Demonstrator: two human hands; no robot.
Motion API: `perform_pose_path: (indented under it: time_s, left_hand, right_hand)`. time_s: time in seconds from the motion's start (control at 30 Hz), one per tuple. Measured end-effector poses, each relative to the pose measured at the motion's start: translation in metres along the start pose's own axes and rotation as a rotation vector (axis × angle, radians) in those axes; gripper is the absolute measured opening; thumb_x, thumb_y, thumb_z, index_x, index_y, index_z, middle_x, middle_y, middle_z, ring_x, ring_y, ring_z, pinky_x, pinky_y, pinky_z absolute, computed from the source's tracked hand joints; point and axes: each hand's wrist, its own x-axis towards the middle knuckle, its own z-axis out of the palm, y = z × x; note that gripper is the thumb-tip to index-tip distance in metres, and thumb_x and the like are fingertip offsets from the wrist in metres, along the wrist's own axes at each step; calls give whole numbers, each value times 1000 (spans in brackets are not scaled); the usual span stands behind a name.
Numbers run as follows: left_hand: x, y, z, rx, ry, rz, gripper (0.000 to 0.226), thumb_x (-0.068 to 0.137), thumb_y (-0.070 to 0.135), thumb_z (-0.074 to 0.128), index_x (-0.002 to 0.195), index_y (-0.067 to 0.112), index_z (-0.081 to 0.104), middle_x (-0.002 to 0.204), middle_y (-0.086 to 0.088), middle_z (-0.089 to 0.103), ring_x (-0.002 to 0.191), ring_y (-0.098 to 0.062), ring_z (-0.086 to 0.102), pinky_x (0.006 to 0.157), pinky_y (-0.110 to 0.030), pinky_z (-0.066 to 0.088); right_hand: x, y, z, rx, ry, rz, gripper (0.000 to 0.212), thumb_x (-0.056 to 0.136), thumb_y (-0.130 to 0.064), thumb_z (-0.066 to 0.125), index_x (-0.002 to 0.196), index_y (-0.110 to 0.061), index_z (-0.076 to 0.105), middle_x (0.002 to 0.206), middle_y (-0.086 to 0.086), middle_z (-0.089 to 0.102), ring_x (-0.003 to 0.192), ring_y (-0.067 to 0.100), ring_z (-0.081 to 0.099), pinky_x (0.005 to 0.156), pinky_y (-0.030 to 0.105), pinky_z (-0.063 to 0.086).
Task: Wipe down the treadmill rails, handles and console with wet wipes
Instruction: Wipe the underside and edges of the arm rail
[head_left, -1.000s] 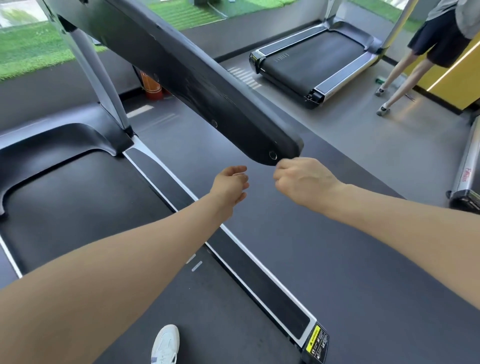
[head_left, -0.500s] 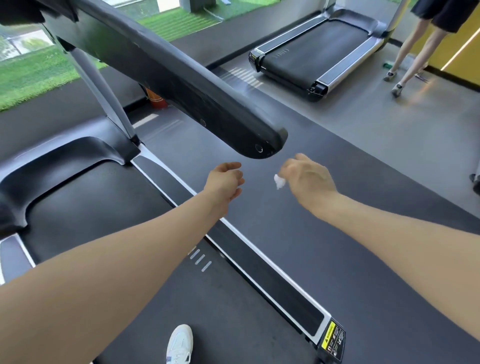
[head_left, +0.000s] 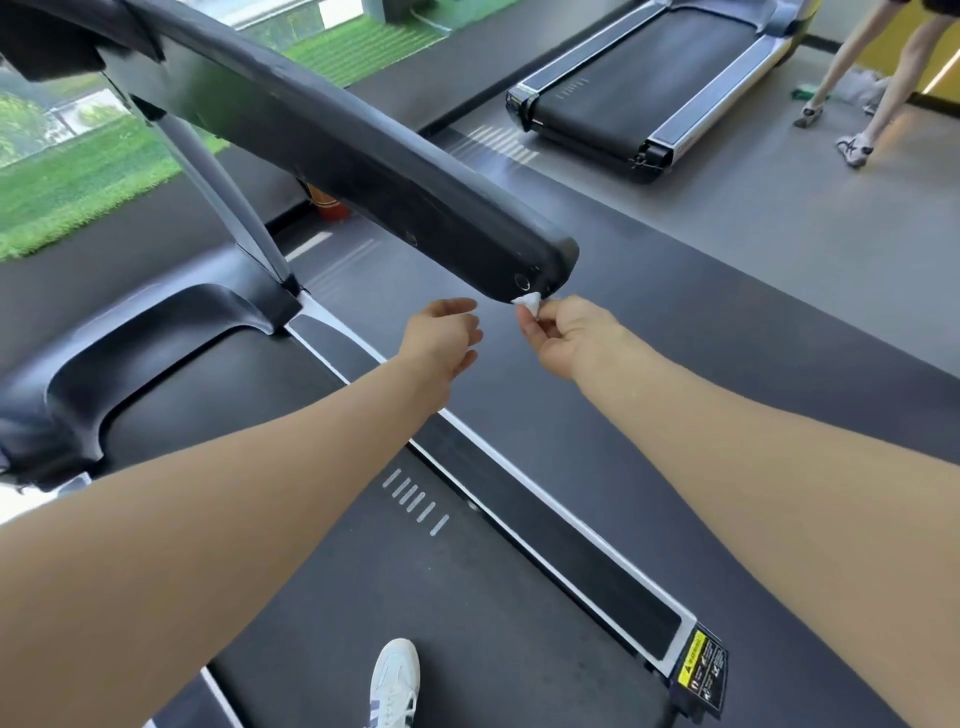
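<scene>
The right hand (head_left: 566, 338) pinches one small white wipe (head_left: 529, 303) between thumb and fingertips. The wipe touches the underside of the rounded end of the handle (head_left: 363, 161), just beside a round recess in that end. The left hand (head_left: 441, 340) hangs just below the handle end, near the right hand but apart from it; its fingers are loosely curled and hold nothing. It touches neither the handle nor the wipe.

Handle: one black padded bar, running from the upper left corner down to its free end at centre. One grey upright (head_left: 228, 208) rises from the deck to meet the handle.

Deck: one black belt (head_left: 415, 587) with six short white dashes near its right edge. One side rail (head_left: 571, 551) runs along that right edge, black with a pale border. One yellow warning label (head_left: 693, 660) sits at the rear corner of the rail. One black motor cover (head_left: 130, 353) spans the front edge of the belt.

One white shoe (head_left: 395, 680) stands on the belt at the rear edge.

A second treadmill (head_left: 649, 88) stands well apart at the upper right. Beside it, two legs of another person (head_left: 878, 78) are visible, with two shoes on the grey floor (head_left: 753, 249). Green turf (head_left: 78, 187) lies beyond the window at upper left.

No containers are visible.
</scene>
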Motion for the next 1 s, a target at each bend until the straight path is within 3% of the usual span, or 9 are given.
perform_pose_path:
  time_s: [0.27,0.43,0.5,0.57,0.7,0.77,0.83,1.0]
  left_hand:
    - [-21,24,6,85,-20,54,24,96,7,49,116,16,60,105,0,58,101,-10,58,83,-24,51]
    - [-40,46,16,91,-63,120,23,95,5,49,112,15,59,93,1,59,93,-11,58,88,-28,51]
    - [-50,57,17,101,-80,148,20,94,6,48,108,17,58,91,1,58,93,-12,58,88,-29,51]
    - [-60,69,15,104,-87,168,19,94,6,48,105,17,58,90,0,58,90,-12,58,87,-28,51]
    - [-80,96,2,37,-75,155,18,95,7,48,108,14,59,96,-2,59,84,-9,58,86,-29,52]
    - [-89,115,-8,-21,-84,147,19,96,10,48,111,13,59,98,-2,59,82,-8,58,85,-28,53]
    - [-97,136,-23,-82,-103,142,17,97,14,49,111,14,59,96,0,60,80,-7,58,81,-26,52]
    - [-105,201,-83,-187,-172,194,9,97,19,51,98,16,60,87,1,61,74,-8,57,65,-19,51]
  right_hand:
    - [-23,-17,-6,86,33,-28,24,80,20,55,98,4,54,82,18,56,64,23,59,41,25,53]
    - [-55,-38,-6,106,17,-111,25,78,23,57,81,-1,53,70,3,54,49,13,52,70,28,59]
    - [-73,-51,-1,54,6,-145,24,78,24,55,76,0,55,54,3,55,39,10,50,65,24,57]
    - [-93,-62,7,-35,8,-182,24,80,24,51,75,1,56,52,5,54,45,13,52,59,21,55]
    - [-137,-73,31,-66,-121,-196,33,83,26,41,104,7,56,56,5,59,47,14,57,53,19,52]
    - [-156,-77,50,-248,-136,-255,28,85,20,48,108,7,56,71,8,59,53,13,59,56,19,54]
    - [-173,-80,73,-472,-129,-328,17,86,13,57,97,1,58,76,9,59,57,13,60,58,21,55]
    - [-199,-79,154,-882,-128,-509,20,79,2,71,73,-9,55,67,4,56,56,11,52,55,20,50]
